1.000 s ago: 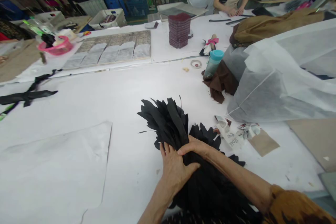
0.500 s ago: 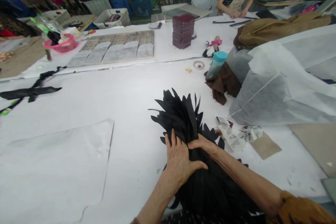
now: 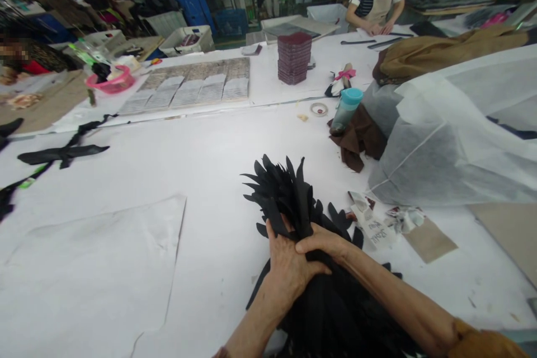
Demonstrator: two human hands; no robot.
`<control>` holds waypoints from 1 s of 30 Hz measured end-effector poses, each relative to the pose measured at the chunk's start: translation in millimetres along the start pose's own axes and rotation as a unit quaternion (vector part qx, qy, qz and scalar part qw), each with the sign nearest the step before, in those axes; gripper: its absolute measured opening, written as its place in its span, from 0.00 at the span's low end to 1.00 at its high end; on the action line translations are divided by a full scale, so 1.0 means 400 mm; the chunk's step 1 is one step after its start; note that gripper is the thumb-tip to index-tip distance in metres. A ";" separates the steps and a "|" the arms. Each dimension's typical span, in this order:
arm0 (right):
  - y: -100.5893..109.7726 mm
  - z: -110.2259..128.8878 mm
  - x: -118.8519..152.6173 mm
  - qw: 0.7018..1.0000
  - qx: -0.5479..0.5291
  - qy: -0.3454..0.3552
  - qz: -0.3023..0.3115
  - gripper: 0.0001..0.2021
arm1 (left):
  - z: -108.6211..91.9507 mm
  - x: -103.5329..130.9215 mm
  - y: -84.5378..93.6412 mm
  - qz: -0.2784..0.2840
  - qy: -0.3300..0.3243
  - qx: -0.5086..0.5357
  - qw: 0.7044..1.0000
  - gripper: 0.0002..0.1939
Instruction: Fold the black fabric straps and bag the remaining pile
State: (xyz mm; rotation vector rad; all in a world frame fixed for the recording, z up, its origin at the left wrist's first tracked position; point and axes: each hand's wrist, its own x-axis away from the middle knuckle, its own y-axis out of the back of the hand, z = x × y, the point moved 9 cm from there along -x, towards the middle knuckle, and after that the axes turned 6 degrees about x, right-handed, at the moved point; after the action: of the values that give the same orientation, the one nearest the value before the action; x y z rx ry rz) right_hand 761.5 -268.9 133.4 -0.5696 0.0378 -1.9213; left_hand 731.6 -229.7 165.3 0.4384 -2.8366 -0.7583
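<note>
A big bundle of black fabric strips [image 3: 335, 313] with pointed ends lies at the white table's front edge, its tips fanned out away from me. My left hand [image 3: 289, 265] wraps round the bundle from the left, thumb across its top and fingertips partly under the strips. From the right, my right hand [image 3: 323, 241] grips the strips just beside it, the thumb touching the back of my left hand. Its other fingers are hidden among the strips.
White paper [image 3: 96, 268] lies at left, black strips [image 3: 62, 154] beyond it. At right are a blue-lidded bottle [image 3: 346, 112], brown cloth [image 3: 363, 137], a tape roll [image 3: 319, 109] and a large white bag [image 3: 453, 140]. A person [image 3: 377, 0] works across the table beyond a maroon stack [image 3: 293, 59].
The view has tilted up slightly. My left fingers, spread over the strips before, have curled in round the bundle, and my right hand has come over against my left. The strip tips have shifted.
</note>
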 end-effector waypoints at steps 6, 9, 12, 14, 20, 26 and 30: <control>0.040 -0.051 0.000 0.978 -0.206 0.011 -0.021 0.25 | -0.006 -0.006 -0.041 0.024 0.015 -0.169 0.985 0.51; 0.067 -0.061 0.011 0.975 -0.218 0.016 -0.034 0.24 | -0.011 -0.005 -0.045 0.017 0.020 -0.135 0.991 0.53; 0.101 -0.066 0.025 0.975 -0.210 0.014 -0.072 0.25 | -0.017 -0.006 -0.044 0.005 0.020 -0.031 0.999 0.52; 0.122 -0.069 0.034 0.976 -0.195 0.008 -0.096 0.26 | -0.021 -0.006 -0.044 0.006 0.022 0.040 0.999 0.49; 0.173 -0.073 0.084 0.972 -0.158 -0.026 -0.172 0.23 | -0.072 -0.002 -0.021 0.052 0.008 0.158 0.986 0.39; 0.196 -0.041 0.153 0.961 -0.202 -0.011 -0.190 0.27 | -0.123 0.018 0.048 0.034 -0.009 0.241 0.970 0.27; 0.216 -0.046 0.208 0.954 -0.215 -0.035 -0.205 0.20 | -0.138 0.039 0.101 -0.032 -0.017 0.272 0.961 0.16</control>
State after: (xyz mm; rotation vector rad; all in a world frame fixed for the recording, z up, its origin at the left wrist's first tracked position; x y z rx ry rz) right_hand 802.9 -382.5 123.4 -1.0001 0.3212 -2.3108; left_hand 720.8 -226.6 234.3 0.5940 -3.0480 0.0288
